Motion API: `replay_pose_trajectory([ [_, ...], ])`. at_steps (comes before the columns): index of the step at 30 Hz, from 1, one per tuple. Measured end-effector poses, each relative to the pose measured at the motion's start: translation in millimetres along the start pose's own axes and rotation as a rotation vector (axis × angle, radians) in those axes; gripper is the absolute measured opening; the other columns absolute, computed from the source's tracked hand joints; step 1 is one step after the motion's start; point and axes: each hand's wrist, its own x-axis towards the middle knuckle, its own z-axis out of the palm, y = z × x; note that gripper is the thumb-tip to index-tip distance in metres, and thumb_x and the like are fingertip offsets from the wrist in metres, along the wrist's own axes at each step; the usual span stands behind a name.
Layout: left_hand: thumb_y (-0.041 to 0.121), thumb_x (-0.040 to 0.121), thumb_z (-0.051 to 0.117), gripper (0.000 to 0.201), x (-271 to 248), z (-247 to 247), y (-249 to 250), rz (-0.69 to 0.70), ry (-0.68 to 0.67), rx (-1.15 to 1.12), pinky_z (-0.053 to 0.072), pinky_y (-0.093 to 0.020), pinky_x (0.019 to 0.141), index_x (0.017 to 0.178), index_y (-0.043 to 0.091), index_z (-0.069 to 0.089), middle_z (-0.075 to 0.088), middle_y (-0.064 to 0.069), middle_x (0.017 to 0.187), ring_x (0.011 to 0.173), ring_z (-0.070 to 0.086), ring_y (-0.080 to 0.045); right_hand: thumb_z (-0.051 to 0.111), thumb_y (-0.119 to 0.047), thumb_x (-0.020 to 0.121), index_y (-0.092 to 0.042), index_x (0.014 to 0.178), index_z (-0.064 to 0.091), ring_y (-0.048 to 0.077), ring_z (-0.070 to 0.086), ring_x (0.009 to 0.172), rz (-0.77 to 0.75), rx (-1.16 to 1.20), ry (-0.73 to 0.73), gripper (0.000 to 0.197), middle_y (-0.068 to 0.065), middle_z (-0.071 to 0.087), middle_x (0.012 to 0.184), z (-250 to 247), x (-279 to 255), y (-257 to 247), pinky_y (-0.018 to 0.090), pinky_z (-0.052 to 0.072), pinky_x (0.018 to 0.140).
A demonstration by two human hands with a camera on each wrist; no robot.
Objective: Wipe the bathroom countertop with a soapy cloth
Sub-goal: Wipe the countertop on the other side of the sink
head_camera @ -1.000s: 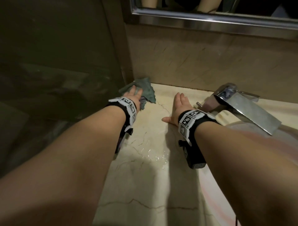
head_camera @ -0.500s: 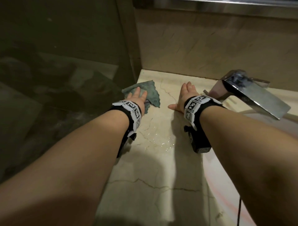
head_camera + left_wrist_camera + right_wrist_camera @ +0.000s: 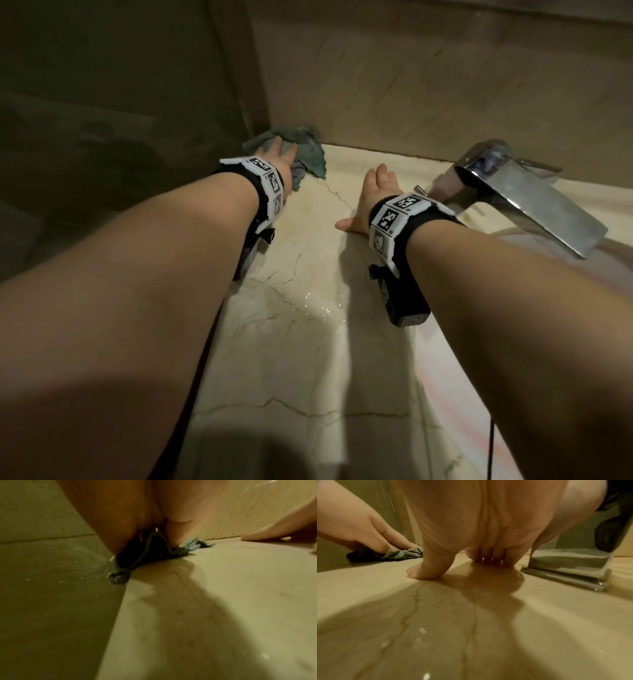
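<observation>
**Wiping the back corner**

My left hand (image 3: pixel 278 155) presses with flat fingers the crumpled blue-green cloth (image 3: pixel 310 156) into the corner of the cream marble countertop (image 3: pixel 308 359), left of the steel faucet (image 3: pixel 524 192). My right hand (image 3: pixel 375 197) rests flat and empty between them. I judge the next stroke should go toward the faucet.

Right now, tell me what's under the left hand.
The left hand lies flat on a crumpled green cloth, pressing it onto the marble countertop in the back corner. The countertop beneath the cloth is covered, so its state can't be seen.
</observation>
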Motion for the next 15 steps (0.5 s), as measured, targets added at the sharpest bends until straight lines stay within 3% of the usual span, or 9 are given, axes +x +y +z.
replay_pose_trajectory([
  [5, 0.015, 0.097, 0.047, 0.077, -13, 7, -3, 0.01, -0.002, 0.027, 0.011, -0.043, 0.121, 0.153, 0.02, -0.005, -0.015, -0.008, 0.16, 0.149, -0.003, -0.031, 0.059, -0.063, 0.076, -0.005, 0.15, -0.008, 0.025, -0.005, 0.148, -0.007, 0.014, -0.01, 0.115, 0.01, -0.011, 0.16, -1, -2, 2, 0.038, 0.007, 0.12],
  [15, 0.009, 0.094, 0.051, 0.085, -70, 31, -7, -0.03, -0.129, 0.055, 0.021, -0.043, 0.119, 0.152, 0.024, -0.011, -0.023, -0.003, 0.158, 0.149, 0.003, -0.031, 0.06, -0.063, 0.075, -0.004, 0.151, -0.003, 0.026, 0.0, 0.149, -0.018, 0.034, 0.037, 0.115, 0.01, -0.006, 0.16, 2, -4, 1, 0.041, 0.009, 0.12],
])
